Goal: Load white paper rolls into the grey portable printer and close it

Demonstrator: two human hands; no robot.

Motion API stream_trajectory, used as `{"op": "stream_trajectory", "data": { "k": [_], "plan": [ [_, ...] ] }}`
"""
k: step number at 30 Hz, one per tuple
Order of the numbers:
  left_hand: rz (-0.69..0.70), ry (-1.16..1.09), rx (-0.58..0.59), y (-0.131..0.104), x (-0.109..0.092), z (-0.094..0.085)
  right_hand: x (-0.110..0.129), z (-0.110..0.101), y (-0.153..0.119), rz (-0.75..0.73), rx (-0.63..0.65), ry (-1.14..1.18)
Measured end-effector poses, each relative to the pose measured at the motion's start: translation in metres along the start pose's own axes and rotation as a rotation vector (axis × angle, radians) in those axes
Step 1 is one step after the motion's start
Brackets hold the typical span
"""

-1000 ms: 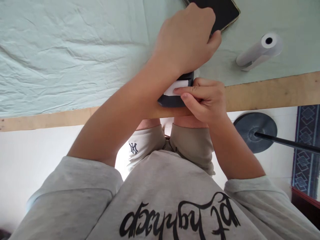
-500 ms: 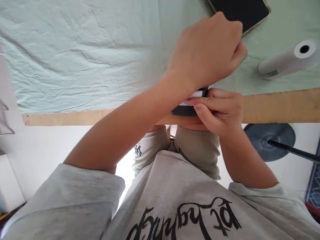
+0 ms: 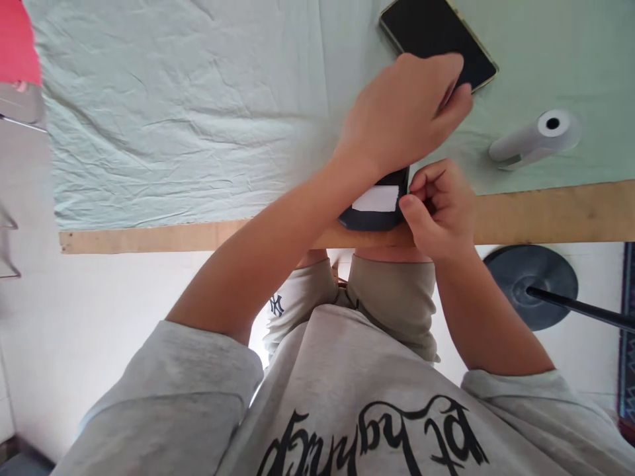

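A dark device (image 3: 374,220) with rounded front corners lies at the table's near edge, a white paper strip (image 3: 377,198) across it. My left forearm and wrist cover its far and left parts. My left hand (image 3: 404,109) reaches across above it, back upward and fingers curled; whatever they hold is hidden. At the device's right edge is my right hand (image 3: 443,208), with bent fingers and the thumb tip close to the corner. Whether anything is pinched there cannot be made out.
A flat black tablet or phone (image 3: 436,30) in a pale-edged case lies beyond my left hand. To the right is a white paper roll (image 3: 530,137) with a dark core. The table's wooden edge (image 3: 555,213) runs in front of me; a round black stand base (image 3: 536,281) is below.
My right fingers have left the white strip and drawn right to the device's edge, so more of the strip shows. The left fingers have shifted slightly. The whole view has moved as well.
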State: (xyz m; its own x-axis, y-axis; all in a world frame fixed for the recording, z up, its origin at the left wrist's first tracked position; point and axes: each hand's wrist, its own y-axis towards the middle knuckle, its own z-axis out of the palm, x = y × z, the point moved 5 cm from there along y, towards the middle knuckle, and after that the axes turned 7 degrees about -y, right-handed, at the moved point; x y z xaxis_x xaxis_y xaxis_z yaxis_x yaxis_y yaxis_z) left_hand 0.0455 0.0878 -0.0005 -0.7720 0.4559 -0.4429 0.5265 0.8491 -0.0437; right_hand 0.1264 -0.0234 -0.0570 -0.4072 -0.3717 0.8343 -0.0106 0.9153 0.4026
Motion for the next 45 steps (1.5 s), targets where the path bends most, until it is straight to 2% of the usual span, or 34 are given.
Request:
{"op": "stream_trajectory", "data": {
  "k": [1, 3, 6, 7, 8, 10, 11, 13, 16, 19, 23, 37, 45],
  "plan": [
    [0.025, -0.019, -0.080, -0.002, 0.002, -0.006, -0.001, 0.000, 0.000, 0.005, -0.010, -0.009],
    [0.067, -0.121, -0.313, -0.012, 0.010, -0.022, -0.003, -0.001, -0.001, 0.010, -0.047, -0.032],
    [0.066, -0.376, -0.681, -0.043, 0.033, -0.040, -0.010, -0.006, -0.001, 0.034, -0.160, -0.051],
    [0.067, -0.443, -0.725, -0.055, 0.041, -0.041, -0.013, -0.007, -0.001, 0.049, -0.192, -0.048],
    [0.044, -0.495, -0.684, -0.067, 0.048, -0.038, -0.016, -0.008, -0.001, 0.066, -0.217, -0.042],
    [-0.001, -0.490, -0.684, -0.095, 0.060, -0.031, -0.021, -0.007, -0.002, 0.097, -0.238, -0.029],
    [-0.061, -0.479, -0.628, -0.108, 0.065, -0.023, -0.022, -0.006, -0.002, 0.103, -0.237, -0.027],
    [-0.063, -0.454, -0.477, -0.129, 0.068, -0.004, -0.021, -0.003, -0.001, 0.108, -0.217, -0.040],
    [-0.010, -0.331, -0.251, -0.146, 0.063, 0.025, -0.014, 0.002, 0.001, 0.147, -0.123, -0.107],
    [-0.067, -0.213, -0.175, -0.150, 0.064, 0.041, -0.007, 0.005, 0.003, 0.194, 0.000, -0.171],
    [-0.076, -0.161, -0.169, -0.149, 0.065, 0.044, -0.003, 0.006, 0.004, 0.215, 0.035, -0.175],
    [0.009, -0.151, -0.324, -0.152, 0.069, 0.038, 0.003, 0.004, 0.005, 0.201, 0.120, -0.309],
    [0.003, -0.145, -0.326, -0.153, 0.066, 0.036, 0.001, 0.006, 0.004, 0.193, 0.130, -0.238]
  ]
}}
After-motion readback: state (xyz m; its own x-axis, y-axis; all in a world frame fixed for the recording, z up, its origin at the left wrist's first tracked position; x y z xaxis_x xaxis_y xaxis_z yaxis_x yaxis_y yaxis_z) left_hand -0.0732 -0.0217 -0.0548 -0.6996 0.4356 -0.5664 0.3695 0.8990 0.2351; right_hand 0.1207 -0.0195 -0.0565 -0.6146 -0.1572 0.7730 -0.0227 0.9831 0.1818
